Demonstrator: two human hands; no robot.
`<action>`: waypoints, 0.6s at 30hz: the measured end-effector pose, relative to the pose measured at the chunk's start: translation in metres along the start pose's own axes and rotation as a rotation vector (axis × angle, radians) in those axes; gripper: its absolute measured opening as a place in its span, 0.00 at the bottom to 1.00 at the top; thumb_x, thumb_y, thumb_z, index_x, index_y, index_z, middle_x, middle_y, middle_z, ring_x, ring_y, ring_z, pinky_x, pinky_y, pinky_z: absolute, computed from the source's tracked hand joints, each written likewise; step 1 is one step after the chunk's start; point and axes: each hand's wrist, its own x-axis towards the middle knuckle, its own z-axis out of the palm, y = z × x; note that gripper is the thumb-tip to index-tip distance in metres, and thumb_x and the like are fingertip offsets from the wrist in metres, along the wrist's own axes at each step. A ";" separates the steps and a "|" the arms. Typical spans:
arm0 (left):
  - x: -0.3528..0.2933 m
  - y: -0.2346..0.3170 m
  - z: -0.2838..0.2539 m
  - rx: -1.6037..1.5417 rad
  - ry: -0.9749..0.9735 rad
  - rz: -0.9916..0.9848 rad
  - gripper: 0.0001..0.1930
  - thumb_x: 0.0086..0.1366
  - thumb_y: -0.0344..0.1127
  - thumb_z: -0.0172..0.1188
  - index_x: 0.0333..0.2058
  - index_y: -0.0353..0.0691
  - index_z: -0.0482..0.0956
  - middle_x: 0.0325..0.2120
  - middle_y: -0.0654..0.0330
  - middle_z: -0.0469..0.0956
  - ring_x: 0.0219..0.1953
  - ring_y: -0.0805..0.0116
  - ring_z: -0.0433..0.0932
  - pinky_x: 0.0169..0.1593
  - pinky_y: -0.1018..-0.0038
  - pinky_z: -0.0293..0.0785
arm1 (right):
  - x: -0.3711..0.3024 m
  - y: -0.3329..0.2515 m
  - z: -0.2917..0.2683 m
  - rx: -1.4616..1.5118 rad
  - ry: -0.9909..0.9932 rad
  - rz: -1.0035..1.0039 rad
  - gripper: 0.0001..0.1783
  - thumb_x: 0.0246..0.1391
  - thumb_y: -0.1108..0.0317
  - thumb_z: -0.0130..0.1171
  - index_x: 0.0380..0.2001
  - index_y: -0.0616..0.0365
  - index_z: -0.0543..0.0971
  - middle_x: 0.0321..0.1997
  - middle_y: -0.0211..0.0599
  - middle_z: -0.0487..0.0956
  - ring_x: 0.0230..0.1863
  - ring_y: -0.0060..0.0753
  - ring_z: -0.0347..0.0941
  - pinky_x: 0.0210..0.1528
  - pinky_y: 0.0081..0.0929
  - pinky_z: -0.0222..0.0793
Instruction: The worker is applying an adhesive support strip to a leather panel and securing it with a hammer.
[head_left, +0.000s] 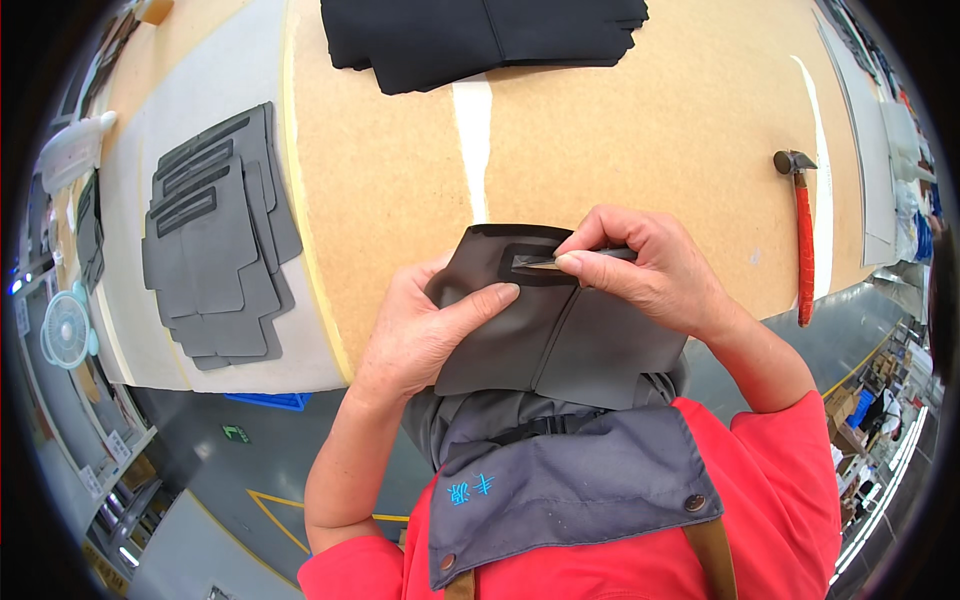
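Observation:
A dark grey, leather-like panel (pixel 500 335) hangs over the table's near edge toward my lap. It has a black strip along its top and a slot framed in black. My left hand (pixel 420 325) grips the panel's left side, thumb on top near the slot and fingers hidden beneath. My right hand (pixel 640 262) pinches a slim pointed tool (pixel 535 264) between thumb and forefinger. The tool has a silver tip and a dark handle, and the tip lies at the slot; its exact kind is hard to make out.
Stacked grey panels (pixel 205 270) with black-framed slots lie on the left. Black pieces (pixel 480 40) are piled at the far side. A hammer (pixel 803 235) with a red handle rests on the right of the brown tabletop (pixel 380 150). A small fan (pixel 68 328) stands far left.

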 end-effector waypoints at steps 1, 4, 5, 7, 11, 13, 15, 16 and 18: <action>0.000 0.000 0.000 0.001 0.001 -0.003 0.15 0.66 0.29 0.67 0.50 0.32 0.83 0.40 0.62 0.84 0.40 0.77 0.80 0.44 0.77 0.78 | 0.000 0.000 0.000 0.012 0.000 0.009 0.09 0.63 0.65 0.65 0.36 0.61 0.82 0.29 0.21 0.78 0.30 0.09 0.67 0.31 0.14 0.62; 0.000 -0.001 0.000 -0.024 0.003 0.000 0.14 0.66 0.29 0.67 0.50 0.31 0.83 0.40 0.61 0.85 0.40 0.77 0.80 0.44 0.77 0.79 | 0.000 -0.001 -0.001 -0.034 -0.009 0.023 0.13 0.63 0.61 0.65 0.38 0.63 0.83 0.32 0.29 0.82 0.35 0.16 0.75 0.38 0.21 0.72; 0.000 -0.001 0.000 -0.023 0.002 -0.001 0.14 0.66 0.29 0.67 0.50 0.31 0.83 0.40 0.61 0.85 0.40 0.77 0.80 0.44 0.77 0.79 | 0.000 -0.001 -0.001 -0.033 -0.007 0.023 0.13 0.63 0.61 0.65 0.38 0.63 0.83 0.32 0.29 0.82 0.35 0.16 0.75 0.38 0.21 0.72; 0.000 -0.001 0.000 -0.033 0.017 -0.029 0.14 0.66 0.29 0.67 0.49 0.31 0.83 0.40 0.59 0.85 0.40 0.76 0.81 0.43 0.76 0.79 | 0.000 0.001 -0.001 -0.022 0.001 0.013 0.13 0.63 0.62 0.65 0.38 0.63 0.83 0.32 0.30 0.82 0.34 0.16 0.74 0.37 0.21 0.71; -0.003 -0.003 -0.001 -0.028 0.021 0.009 0.15 0.65 0.29 0.68 0.49 0.30 0.82 0.40 0.58 0.85 0.39 0.75 0.82 0.42 0.76 0.80 | 0.000 0.000 -0.003 -0.048 -0.010 -0.003 0.13 0.63 0.62 0.65 0.37 0.62 0.83 0.32 0.29 0.82 0.35 0.17 0.75 0.38 0.21 0.72; -0.004 -0.001 0.000 -0.165 0.079 -0.035 0.16 0.66 0.32 0.69 0.49 0.30 0.82 0.40 0.58 0.85 0.39 0.73 0.82 0.42 0.75 0.80 | -0.003 0.003 -0.005 0.045 0.038 0.014 0.08 0.65 0.67 0.62 0.41 0.61 0.81 0.33 0.24 0.79 0.32 0.11 0.70 0.32 0.15 0.65; -0.004 -0.007 0.001 -0.212 0.131 -0.022 0.16 0.67 0.34 0.68 0.48 0.30 0.82 0.40 0.58 0.85 0.39 0.72 0.82 0.43 0.74 0.80 | -0.009 0.012 0.000 0.169 0.056 -0.061 0.10 0.67 0.65 0.60 0.44 0.60 0.80 0.37 0.25 0.80 0.31 0.10 0.69 0.31 0.14 0.64; -0.004 -0.010 0.001 -0.263 0.181 -0.012 0.16 0.68 0.36 0.68 0.48 0.30 0.82 0.40 0.57 0.85 0.40 0.72 0.83 0.44 0.74 0.80 | -0.010 0.015 0.002 0.292 0.073 -0.130 0.12 0.68 0.64 0.59 0.48 0.59 0.79 0.40 0.27 0.81 0.31 0.10 0.68 0.31 0.14 0.64; -0.006 -0.011 0.009 -0.288 0.187 0.005 0.16 0.69 0.36 0.67 0.49 0.32 0.81 0.41 0.58 0.84 0.41 0.72 0.82 0.46 0.73 0.79 | -0.007 0.012 0.010 0.360 0.038 -0.091 0.12 0.69 0.63 0.56 0.50 0.58 0.77 0.44 0.28 0.81 0.29 0.09 0.66 0.29 0.13 0.62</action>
